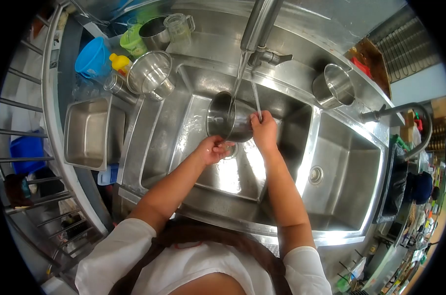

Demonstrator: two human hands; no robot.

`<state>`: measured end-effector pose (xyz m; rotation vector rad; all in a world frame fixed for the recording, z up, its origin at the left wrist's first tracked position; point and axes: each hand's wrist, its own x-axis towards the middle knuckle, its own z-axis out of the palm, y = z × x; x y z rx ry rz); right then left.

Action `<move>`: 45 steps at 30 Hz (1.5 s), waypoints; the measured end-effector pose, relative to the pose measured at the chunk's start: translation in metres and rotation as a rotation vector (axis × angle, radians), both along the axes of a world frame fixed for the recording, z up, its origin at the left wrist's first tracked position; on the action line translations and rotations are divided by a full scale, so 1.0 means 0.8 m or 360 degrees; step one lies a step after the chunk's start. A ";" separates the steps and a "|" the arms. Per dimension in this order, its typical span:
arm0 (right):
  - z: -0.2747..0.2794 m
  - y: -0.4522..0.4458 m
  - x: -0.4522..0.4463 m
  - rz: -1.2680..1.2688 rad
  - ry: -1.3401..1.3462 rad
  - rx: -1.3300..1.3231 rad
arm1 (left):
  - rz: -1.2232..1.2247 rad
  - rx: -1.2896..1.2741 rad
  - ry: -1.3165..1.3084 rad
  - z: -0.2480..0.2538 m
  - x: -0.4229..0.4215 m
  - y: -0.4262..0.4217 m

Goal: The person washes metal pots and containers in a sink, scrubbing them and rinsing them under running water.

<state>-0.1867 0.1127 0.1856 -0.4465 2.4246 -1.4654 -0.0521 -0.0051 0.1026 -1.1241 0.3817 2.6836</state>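
Metal pot [241, 123] tilted under a running tap [252, 29]

The right grip [264, 129] is closed around the lower end of a thin metal rod [256, 101], beside the pot's base; whether the rod belongs to the pot is hard to tell. The left grip [216, 150] is half curled just below the pot's rim, and its contact with the pot cannot be made out. Between and just beyond the two grips, the pot leans with its mouth to the left, over the sink [218, 174]. Water [239, 73] falls from beyond the grips into the mouth.

The step in hand looks like rinsing. The next move would seem to call for a steady hold and a turn of the pot, so the stream reaches the whole wall.

Farther out, a steel bowl [151, 73] stands beyond and left of the left grip; a steel canister [333, 87] sits beyond and right of the right grip.
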 end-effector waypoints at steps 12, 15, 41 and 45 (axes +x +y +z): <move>-0.008 -0.001 -0.003 0.0095 0.0172 0.0000 | 0.0028 -0.0028 0.0023 0.014 -0.004 -0.004; 0.008 -0.003 -0.004 -0.0047 -0.0115 -0.0044 | -0.0029 -0.0047 0.0089 0.015 -0.005 -0.007; -0.019 0.006 -0.015 0.0064 -0.0025 0.0064 | 0.0011 0.0137 -0.0008 0.006 -0.007 0.009; -0.034 0.024 -0.034 -0.0151 -0.0122 0.0128 | 0.0034 0.0274 -0.0026 0.014 -0.011 0.006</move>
